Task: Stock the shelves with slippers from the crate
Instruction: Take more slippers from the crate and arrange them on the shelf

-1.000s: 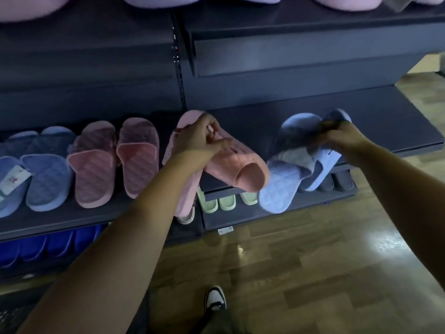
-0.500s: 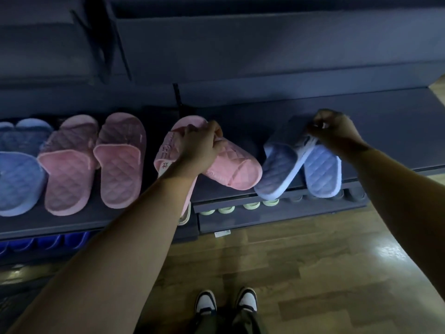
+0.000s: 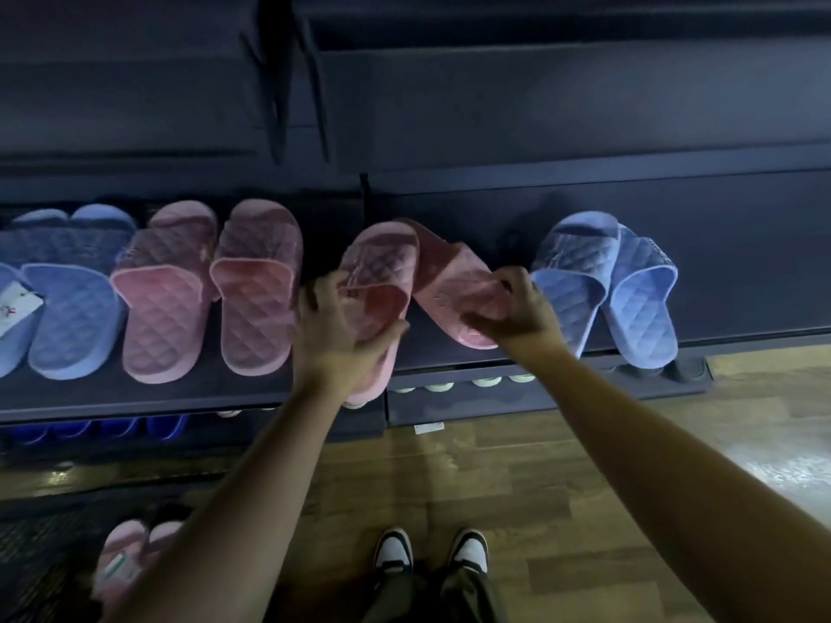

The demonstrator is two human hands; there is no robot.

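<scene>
A pair of pink quilted slippers lies on the dark shelf (image 3: 742, 272) in the middle. My left hand (image 3: 335, 335) grips the left pink slipper (image 3: 382, 272) by its strap and front. My right hand (image 3: 517, 308) pinches the toe end of the right pink slipper (image 3: 449, 272), which lies tilted to the right. Just to the right a blue slipper pair (image 3: 607, 285) rests on the shelf, free of both hands. At the lower left a dark crate (image 3: 40, 559) holds another pink slipper pair (image 3: 126, 555) with a tag.
Left on the shelf lie a pink pair (image 3: 207, 290) and a tagged blue pair (image 3: 58, 299). The lower shelf holds blue slippers (image 3: 94, 431) and pale green ones (image 3: 463, 383). My shoes (image 3: 431, 550) stand on the wooden floor (image 3: 629, 442). Bare shelf stretches right of the blue pair.
My right hand let go of the blue pair, which now lies on the shelf, and moved left onto the right pink slipper. The pink pair came down onto the shelf.
</scene>
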